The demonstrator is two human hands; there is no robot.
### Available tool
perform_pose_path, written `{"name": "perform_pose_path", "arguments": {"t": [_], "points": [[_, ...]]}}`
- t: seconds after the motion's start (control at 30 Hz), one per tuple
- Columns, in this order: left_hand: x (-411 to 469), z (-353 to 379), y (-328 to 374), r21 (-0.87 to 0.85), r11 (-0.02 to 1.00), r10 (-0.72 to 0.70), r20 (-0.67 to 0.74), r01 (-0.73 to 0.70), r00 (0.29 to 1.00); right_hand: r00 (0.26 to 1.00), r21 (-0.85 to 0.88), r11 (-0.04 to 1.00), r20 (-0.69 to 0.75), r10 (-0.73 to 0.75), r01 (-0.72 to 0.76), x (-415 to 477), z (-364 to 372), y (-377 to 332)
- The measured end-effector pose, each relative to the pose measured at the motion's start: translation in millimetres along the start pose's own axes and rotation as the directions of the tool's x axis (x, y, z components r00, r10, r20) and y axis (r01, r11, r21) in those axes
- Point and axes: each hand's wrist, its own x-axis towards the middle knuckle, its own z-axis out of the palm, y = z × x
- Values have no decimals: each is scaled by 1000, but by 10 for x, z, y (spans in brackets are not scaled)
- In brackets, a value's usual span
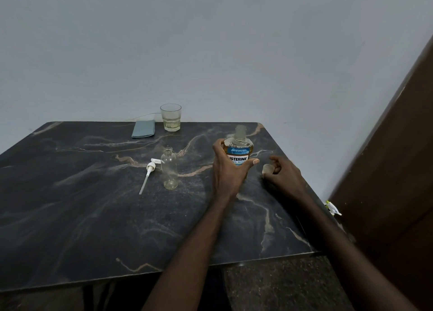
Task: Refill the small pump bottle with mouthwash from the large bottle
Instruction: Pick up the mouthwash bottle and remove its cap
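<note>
The large mouthwash bottle stands upright at the table's right, holding amber liquid, its neck uncapped. My left hand grips its body, thumb across the label. To its right, low over the table, my right hand pinches the bottle's clear cap. The small clear bottle stands open and nearly empty left of the large one. Its white pump head with dip tube lies flat on the table just left of it.
A drinking glass with a little pale liquid stands at the dark marble table's far edge, a folded grey cloth beside it. A brown door rises at the right. A white wall stands behind.
</note>
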Motion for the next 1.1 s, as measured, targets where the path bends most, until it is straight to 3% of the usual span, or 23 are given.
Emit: {"name": "perform_pose_path", "arguments": {"t": [0.2,0.3,0.5,0.6,0.73,0.83,0.93,1.1], "points": [[-19,-1,14,-39,999,35,-1,-35,999,999,129,991,-41,-34,39,-27,-40,-3],[-51,5,43,-3,994,109,-35,-110,993,984,123,982,-126,-128,143,-82,-69,-30],[-148,-38,126,273,932,294,-185,-238,938,895,-4,906,-151,-419,424,-162,-75,-80],[-162,-126,243,351,893,368,-212,-280,905,879,6,885,-120,-461,465,-169,-93,-153],[-35,-435,484,347,856,474,-226,-384,851,908,185,892,-159,-387,413,-168,-95,-298],[91,-812,603,403,830,506,-253,-385,824,928,317,873,-96,-359,370,-178,-14,-463],[161,-1254,522,492,816,470,-260,-302,844,938,393,865,19,-346,311,-183,119,-570],[27,-1715,139,565,789,366,-114,-243,924,959,515,837,90,-270,187,-193,276,-688]]}}
